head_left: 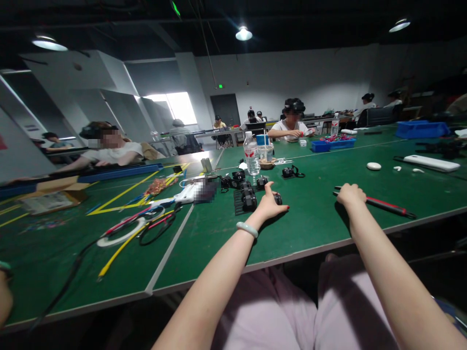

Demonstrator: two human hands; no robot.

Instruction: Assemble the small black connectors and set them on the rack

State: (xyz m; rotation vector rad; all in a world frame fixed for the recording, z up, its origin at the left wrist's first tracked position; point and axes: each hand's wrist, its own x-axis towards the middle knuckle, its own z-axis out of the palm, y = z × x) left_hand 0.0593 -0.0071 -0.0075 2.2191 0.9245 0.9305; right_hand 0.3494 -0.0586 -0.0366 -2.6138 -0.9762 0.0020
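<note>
My left hand, with a pale bangle at the wrist, is over the table with thumb and forefinger spread apart. A small black part lies between those fingers; whether they touch it I cannot tell. Just left of this hand are several black round parts on a dark ribbed piece, with another black part behind. My right hand is closed over a long tool with a red-and-black handle. Two dark tips poke out left of the fingers; the middle of the tool is hidden.
A water bottle and a cup stand behind the black parts. Cables lie left, near an open carton. At right are a white case, a white power bank and blue bins. Other people sit around.
</note>
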